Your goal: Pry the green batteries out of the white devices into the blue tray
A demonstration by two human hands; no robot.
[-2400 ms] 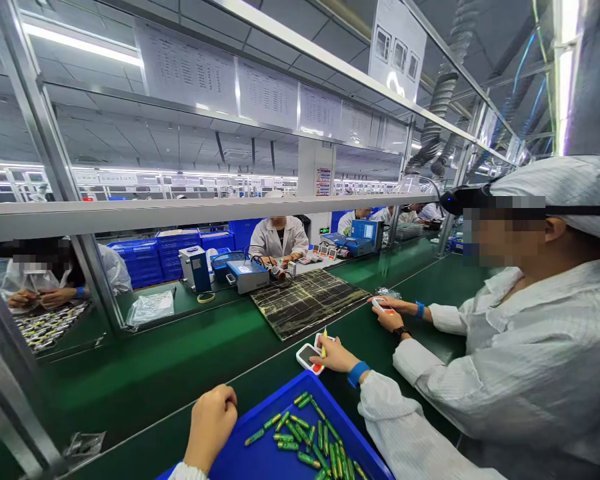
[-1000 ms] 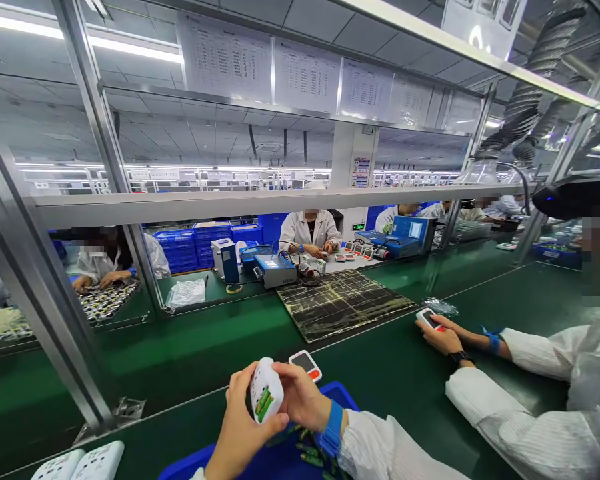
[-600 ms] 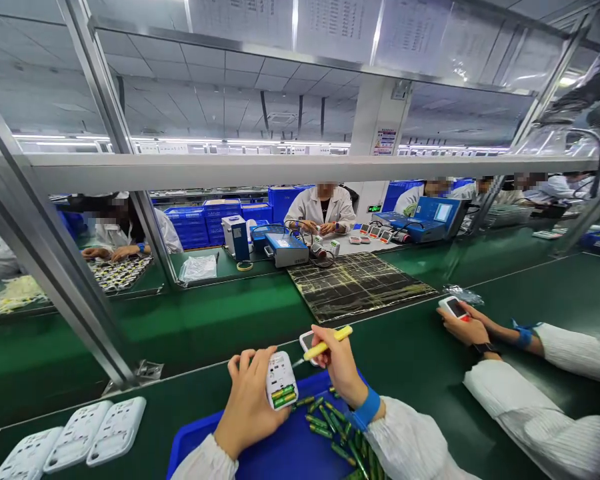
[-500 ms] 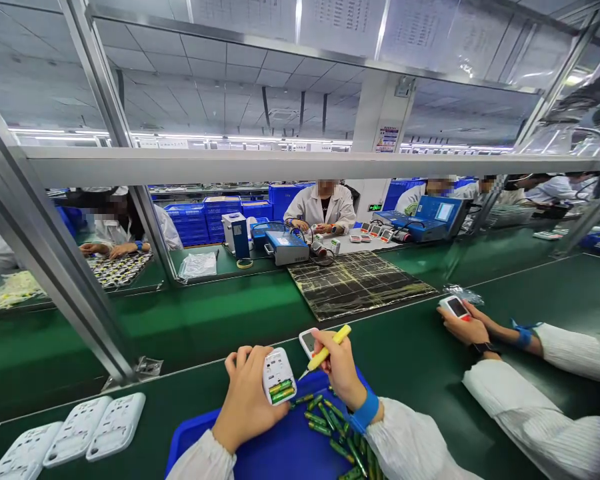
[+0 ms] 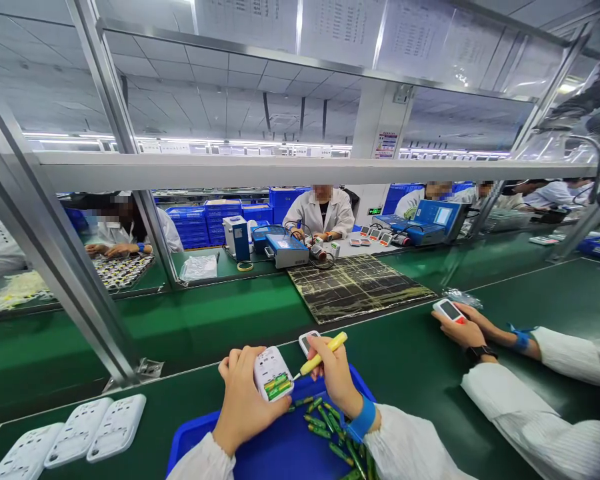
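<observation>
In the head view, my left hand [image 5: 247,393] is closed round a white plastic device [image 5: 271,363], its open back facing me with green batteries [image 5: 278,385] in the compartment. My right hand [image 5: 334,373] grips a yellow-handled screwdriver [image 5: 325,353]. Its thin tip is at the device's right edge, close to the batteries; whether it touches I cannot tell. Below both hands is a blue tray [image 5: 275,453] with many loose green batteries [image 5: 325,427]. Just behind my right hand lies another white device with a dark screen [image 5: 307,341], partly hidden by my fingers.
Several white plastic covers [image 5: 117,427] lie at the left on the green bench. A co-worker's hands [image 5: 467,330] at the right hold a white device with a screen [image 5: 450,310]. A dark gridded mat [image 5: 360,287] lies beyond, and a metal post [image 5: 55,267] stands left.
The screwdriver tip has moved from just right of the device to its edge. My left hand has tilted the device and shifted slightly left. The co-worker's device has moved slightly left.
</observation>
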